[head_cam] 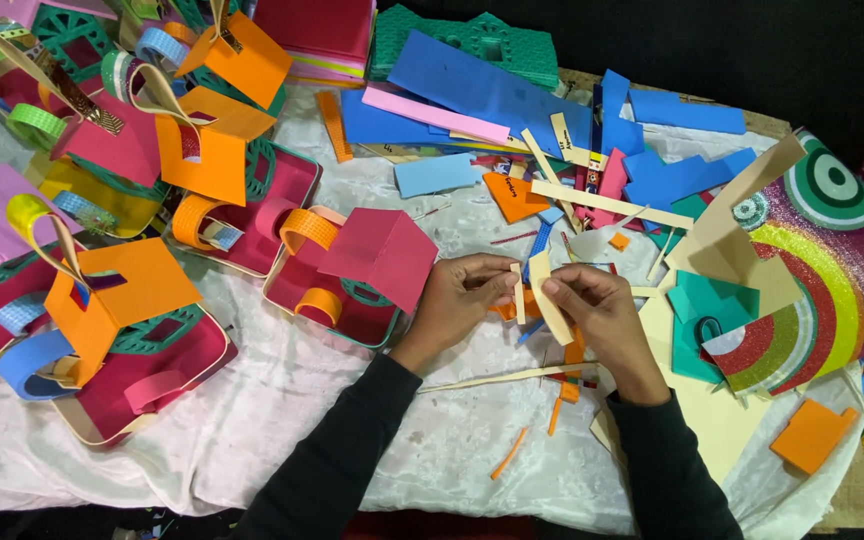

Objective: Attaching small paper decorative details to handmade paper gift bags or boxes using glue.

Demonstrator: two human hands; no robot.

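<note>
My left hand point(464, 297) and my right hand point(592, 310) meet over the white cloth point(282, 400), both pinching thin cream-coloured foam strips point(544, 295). The left fingers grip a narrow strip at its upper end. A wider, longer strip that slants down toward the wrist is held by the right fingers. Just left of my left hand stands a small craft house with a magenta roof point(380, 252) on a magenta tray.
Several finished foam houses with orange roofs point(117, 290) fill the left side. Blue foam sheets point(472, 90) and scraps lie at the back. A glittery rainbow sheet point(812, 280) and a cream sheet point(712, 410) sit to the right. Orange offcuts point(810, 434) litter the cloth.
</note>
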